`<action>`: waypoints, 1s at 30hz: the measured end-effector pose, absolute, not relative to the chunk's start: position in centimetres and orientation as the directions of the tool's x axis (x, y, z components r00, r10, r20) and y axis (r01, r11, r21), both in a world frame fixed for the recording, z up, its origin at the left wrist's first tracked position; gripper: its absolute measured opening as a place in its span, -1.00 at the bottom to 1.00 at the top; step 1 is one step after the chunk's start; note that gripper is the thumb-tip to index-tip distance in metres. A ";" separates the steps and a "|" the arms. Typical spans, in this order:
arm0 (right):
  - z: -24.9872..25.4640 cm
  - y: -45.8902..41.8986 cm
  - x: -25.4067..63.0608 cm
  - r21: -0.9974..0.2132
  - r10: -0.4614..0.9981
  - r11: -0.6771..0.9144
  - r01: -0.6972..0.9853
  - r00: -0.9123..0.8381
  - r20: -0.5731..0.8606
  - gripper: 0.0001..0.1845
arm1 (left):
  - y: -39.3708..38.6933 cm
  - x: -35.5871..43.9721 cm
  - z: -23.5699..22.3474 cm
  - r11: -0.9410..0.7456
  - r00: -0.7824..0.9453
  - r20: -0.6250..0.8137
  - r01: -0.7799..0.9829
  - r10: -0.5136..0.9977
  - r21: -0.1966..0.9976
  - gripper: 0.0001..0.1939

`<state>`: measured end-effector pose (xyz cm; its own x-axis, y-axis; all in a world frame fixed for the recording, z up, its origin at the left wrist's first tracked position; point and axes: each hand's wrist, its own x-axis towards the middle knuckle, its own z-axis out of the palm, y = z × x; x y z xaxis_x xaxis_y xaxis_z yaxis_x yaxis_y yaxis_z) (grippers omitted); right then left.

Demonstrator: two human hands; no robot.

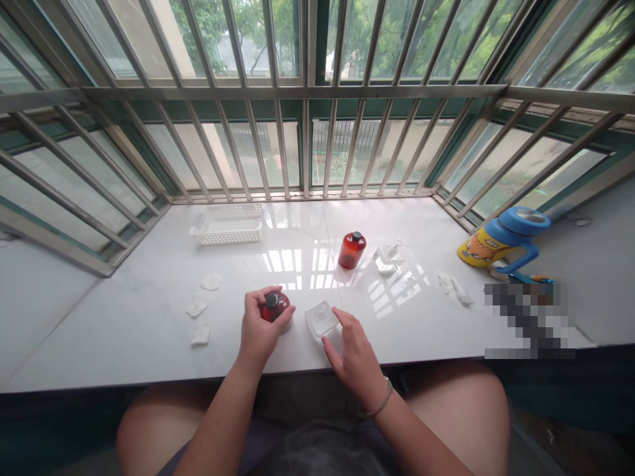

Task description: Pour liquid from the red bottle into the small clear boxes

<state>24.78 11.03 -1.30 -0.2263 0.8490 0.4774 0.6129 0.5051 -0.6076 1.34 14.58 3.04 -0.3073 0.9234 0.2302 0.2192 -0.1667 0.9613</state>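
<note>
A glossy white desk [149, 311] fills a bay window fenced with metal bars [307, 99], trees showing beyond. At six o'clock the left hand [260, 327] has its grip closed around a small red bottle [275, 306] standing on the desk. Just beside it, toward three o'clock, the right hand [354, 354] rests open-fingered, fingertips touching a clear square jar [321, 318]. A second red bottle [352, 250] stands at twelve o'clock, a white basket [228, 225] at eleven, and a blue-capped yellow bottle [501, 241] at two.

A small red bottle [275, 308] with a dark cap stands upright on the white surface [149, 330]; a clear square container [321, 318] sits just beside it.
</note>
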 end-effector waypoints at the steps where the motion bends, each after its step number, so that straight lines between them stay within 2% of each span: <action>1: -1.2 11.0 24.7 -0.608 0.850 0.502 0.615 -0.224 0.476 -0.24 | 14.6 1.3 3.1 -0.172 -0.312 0.234 0.214 0.921 0.962 -0.45; 4: -0.3 10.8 24.5 -0.611 0.851 0.499 0.614 -0.213 0.480 -0.26 | 14.5 1.3 3.1 -0.147 -0.301 0.223 0.256 0.927 0.955 -0.44; 7: 1.2 10.9 23.8 -0.605 0.833 0.525 0.598 -0.217 0.508 -0.28 | 14.5 1.3 3.2 -0.135 -0.290 0.215 0.272 0.932 0.953 -0.52; 16: 7.3 13.7 17.6 -0.588 0.759 0.648 0.484 -0.354 0.546 -0.54 | 14.8 1.7 2.6 -0.192 -0.333 0.206 0.076 0.920 0.978 -0.40; 18: 8.1 14.6 15.8 -0.574 0.774 0.631 0.522 -0.366 0.517 -0.57 | 14.9 1.5 2.6 -0.169 -0.327 0.197 0.111 0.924 0.979 -0.48; 22: 8.5 15.7 13.3 -0.509 0.817 0.569 0.646 -0.371 0.442 -0.72 | 14.8 1.1 2.3 -0.078 -0.391 0.156 0.208 0.907 0.975 -0.79; 26: 8.1 16.3 12.5 -0.438 0.820 0.553 0.708 -0.370 0.437 -0.87 | 14.7 0.9 2.0 -0.032 -0.457 0.179 0.310 0.871 0.950 -0.81; 30: 8.4 16.7 12.7 -0.449 0.784 0.609 0.654 -0.411 0.464 -0.95 | 14.8 0.7 1.7 -0.038 -0.444 0.171 0.292 0.880 0.956 -0.76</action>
